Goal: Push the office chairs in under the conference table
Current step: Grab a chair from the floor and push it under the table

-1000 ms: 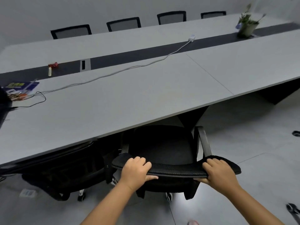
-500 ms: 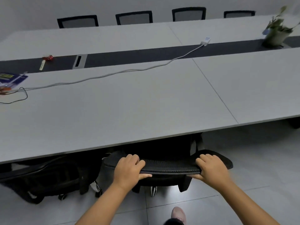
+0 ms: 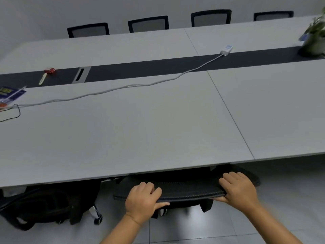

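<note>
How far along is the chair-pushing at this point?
Done: the chair on the left sits under the conference table. In hand: left hand and right hand grip the backrest of a chair whose seat is already under. Left: cannot tell.

Along the dark centre strip I see a white power adapter (image 3: 226, 49) far right of middle, its pale cable (image 3: 123, 87) trailing left across the grey surface. A potted plant (image 3: 315, 39), blurred, sits at the far right end of the strip. Towards the left on the strip I see a metal cable port (image 3: 81, 75), and left of it a small red item (image 3: 50, 70) touching a pale stick-like thing (image 3: 42, 79). At the left edge lies a blue booklet (image 3: 10, 93), with a thin black wire (image 3: 12, 115) looping just nearer
</note>
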A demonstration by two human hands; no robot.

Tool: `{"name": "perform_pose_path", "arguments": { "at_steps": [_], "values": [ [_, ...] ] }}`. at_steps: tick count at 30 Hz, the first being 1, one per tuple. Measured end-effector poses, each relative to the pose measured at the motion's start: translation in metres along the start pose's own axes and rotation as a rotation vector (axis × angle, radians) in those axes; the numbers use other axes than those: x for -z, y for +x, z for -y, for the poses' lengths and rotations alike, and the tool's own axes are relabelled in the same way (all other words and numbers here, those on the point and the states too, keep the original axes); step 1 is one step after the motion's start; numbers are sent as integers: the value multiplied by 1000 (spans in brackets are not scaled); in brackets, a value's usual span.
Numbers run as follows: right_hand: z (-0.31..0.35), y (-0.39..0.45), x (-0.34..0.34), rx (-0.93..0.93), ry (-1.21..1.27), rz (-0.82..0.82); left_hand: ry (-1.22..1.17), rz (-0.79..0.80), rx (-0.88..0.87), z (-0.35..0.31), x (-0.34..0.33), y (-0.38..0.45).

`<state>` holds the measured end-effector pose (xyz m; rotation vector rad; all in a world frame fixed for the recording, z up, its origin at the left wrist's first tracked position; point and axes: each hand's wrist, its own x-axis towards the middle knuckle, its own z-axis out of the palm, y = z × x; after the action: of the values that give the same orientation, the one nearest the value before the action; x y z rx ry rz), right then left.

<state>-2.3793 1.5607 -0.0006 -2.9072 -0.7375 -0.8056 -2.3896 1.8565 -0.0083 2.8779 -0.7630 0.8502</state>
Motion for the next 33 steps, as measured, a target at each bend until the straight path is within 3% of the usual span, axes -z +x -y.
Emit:
{"name": "perform_pose_path", "arguments": {
  "at_steps": [7,13,20,24,28,33],
  "values": [
    [-2,-1,-4,17,-15,-114,21,-112,-15,-2,-5,-2],
    [7,3,11,-79,-19,31,3,-112,18,-3,-4,-3],
    [77,-28,31,-740,160,85,-334,147,89,-4,22,-1],
    [150,-62,57,-1206,405,-27,-750,135,-96,-24,38,-10],
    [240,-126,85,-1487,500,-36,-1213,521,-153,-64,40,-56],
    [364,-222,119,-1890,444,-220,-1275,1120,-251,-131,56,-126]
  ]
}}
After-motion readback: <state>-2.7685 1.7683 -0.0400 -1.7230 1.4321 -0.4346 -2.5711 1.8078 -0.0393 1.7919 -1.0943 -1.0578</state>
